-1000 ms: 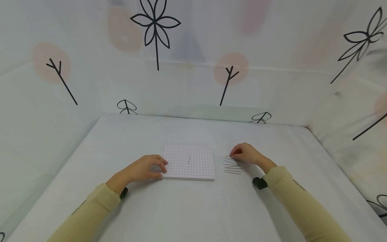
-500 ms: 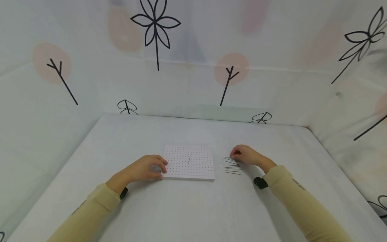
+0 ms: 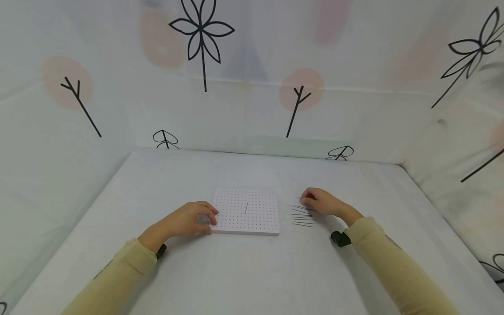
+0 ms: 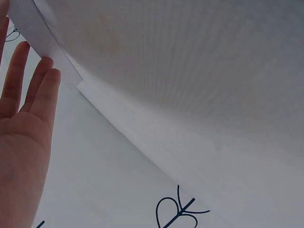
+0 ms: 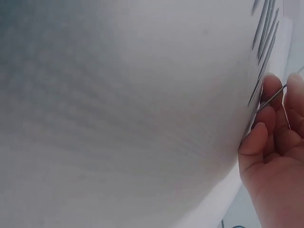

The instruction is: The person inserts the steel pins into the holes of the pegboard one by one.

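Observation:
A white pegboard [image 3: 257, 221] with rows of small holes lies on the table. One thin needle [image 3: 246, 208] stands slightly tilted near its middle. My left hand [image 3: 193, 218] rests its fingertips against the board's left edge; the left wrist view shows those fingers [image 4: 45, 97] fairly straight along the side. To the right of the board, my right hand [image 3: 323, 202] pinches a single thin metal needle [image 5: 273, 98] between thumb and finger, just over the far end of a row. Several loose needles [image 3: 302, 225] lie there roughly side by side, some crossing, partly hidden by the hand.
The table [image 3: 244, 275] has a white cover. A pale cloth wall [image 3: 244, 113] printed with plant outlines rises behind it and along both sides. Dark wrist cameras [image 3: 340, 239] hang under the sleeves.
My right hand has picked a needle off the far end of the row and raised it slightly. The left hand and the board have stayed in place.

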The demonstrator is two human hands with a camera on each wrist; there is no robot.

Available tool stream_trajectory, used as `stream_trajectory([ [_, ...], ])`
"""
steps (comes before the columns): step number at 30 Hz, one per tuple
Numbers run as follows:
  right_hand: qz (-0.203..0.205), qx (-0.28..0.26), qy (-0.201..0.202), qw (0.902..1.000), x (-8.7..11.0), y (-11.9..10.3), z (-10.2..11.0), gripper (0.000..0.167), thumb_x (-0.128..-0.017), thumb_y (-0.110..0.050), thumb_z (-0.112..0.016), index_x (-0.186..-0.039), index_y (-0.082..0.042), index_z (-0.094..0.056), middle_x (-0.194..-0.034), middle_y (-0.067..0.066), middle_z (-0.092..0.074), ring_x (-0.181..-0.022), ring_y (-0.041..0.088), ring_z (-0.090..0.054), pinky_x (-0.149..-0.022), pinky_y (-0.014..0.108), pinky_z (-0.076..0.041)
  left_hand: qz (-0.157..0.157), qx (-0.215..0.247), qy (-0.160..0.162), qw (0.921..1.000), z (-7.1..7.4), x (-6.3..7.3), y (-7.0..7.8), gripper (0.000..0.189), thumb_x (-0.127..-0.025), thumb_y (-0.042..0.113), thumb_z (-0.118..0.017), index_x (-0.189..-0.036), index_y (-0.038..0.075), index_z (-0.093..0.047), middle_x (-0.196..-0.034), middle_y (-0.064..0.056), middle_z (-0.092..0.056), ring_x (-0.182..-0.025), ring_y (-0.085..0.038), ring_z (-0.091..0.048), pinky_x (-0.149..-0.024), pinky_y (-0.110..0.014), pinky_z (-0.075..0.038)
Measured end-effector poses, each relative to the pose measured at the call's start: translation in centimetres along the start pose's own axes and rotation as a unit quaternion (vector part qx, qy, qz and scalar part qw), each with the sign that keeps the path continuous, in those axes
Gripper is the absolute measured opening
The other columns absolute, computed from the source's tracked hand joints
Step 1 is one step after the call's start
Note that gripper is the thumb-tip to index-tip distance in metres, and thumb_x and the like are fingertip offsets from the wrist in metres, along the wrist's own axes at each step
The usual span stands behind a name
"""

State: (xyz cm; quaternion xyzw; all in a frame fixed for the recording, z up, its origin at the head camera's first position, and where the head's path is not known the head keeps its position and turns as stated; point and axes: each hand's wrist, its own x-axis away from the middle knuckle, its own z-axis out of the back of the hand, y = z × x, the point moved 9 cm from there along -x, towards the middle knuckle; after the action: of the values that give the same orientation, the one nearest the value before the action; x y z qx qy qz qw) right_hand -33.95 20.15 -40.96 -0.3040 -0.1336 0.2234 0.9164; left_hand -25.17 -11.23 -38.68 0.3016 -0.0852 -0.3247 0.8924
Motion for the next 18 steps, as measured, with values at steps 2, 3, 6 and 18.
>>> stream_trajectory([
  [2,0.003,-0.003,0.003,1.0000,0.1,0.0,0.1,0.006,-0.094,-0.005,-0.053,-0.096,0.000,-0.055,-0.090,0.006,-0.055,-0.083,0.020,-0.049,-0.075,0.036,-0.043,-0.002,-0.001,-0.001,1.0000,0.0,0.0,0.0,0.016,-0.078,0.009,-0.074,-0.085,0.021,-0.067,-0.115,0.000,-0.060,-0.113,-0.024,-0.052,-0.096,-0.044,-0.039],
  [3,0.005,-0.003,0.006,1.0000,0.2,0.0,0.2,0.006,-0.093,-0.005,-0.053,-0.096,0.000,-0.056,-0.090,0.006,-0.056,-0.084,0.020,-0.049,-0.075,0.036,-0.043,-0.003,-0.003,-0.002,1.0000,0.0,-0.1,0.1,0.015,-0.078,0.009,-0.074,-0.085,0.021,-0.067,-0.115,0.000,-0.060,-0.113,-0.024,-0.052,-0.096,-0.044,-0.039],
  [6,0.012,-0.001,0.015,0.9998,0.3,-0.2,0.4,0.012,-0.092,-0.003,-0.054,-0.103,0.000,-0.059,-0.091,0.005,-0.056,-0.084,0.021,-0.049,-0.076,0.036,-0.043,-0.004,-0.006,-0.002,1.0000,0.0,-0.1,0.1,0.015,-0.078,0.009,-0.074,-0.085,0.021,-0.067,-0.115,-0.001,-0.060,-0.113,-0.025,-0.053,-0.096,-0.044,-0.040],
  [18,0.017,-0.021,0.061,0.9978,1.0,-1.7,1.0,0.015,-0.092,-0.002,-0.055,-0.106,-0.002,-0.060,-0.094,0.006,-0.057,-0.085,0.022,-0.050,-0.077,0.037,-0.044,-0.004,-0.007,-0.002,1.0000,-0.1,-0.1,0.1,0.015,-0.078,0.011,-0.075,-0.085,0.022,-0.067,-0.115,-0.001,-0.060,-0.113,-0.024,-0.053,-0.096,-0.044,-0.040],
])
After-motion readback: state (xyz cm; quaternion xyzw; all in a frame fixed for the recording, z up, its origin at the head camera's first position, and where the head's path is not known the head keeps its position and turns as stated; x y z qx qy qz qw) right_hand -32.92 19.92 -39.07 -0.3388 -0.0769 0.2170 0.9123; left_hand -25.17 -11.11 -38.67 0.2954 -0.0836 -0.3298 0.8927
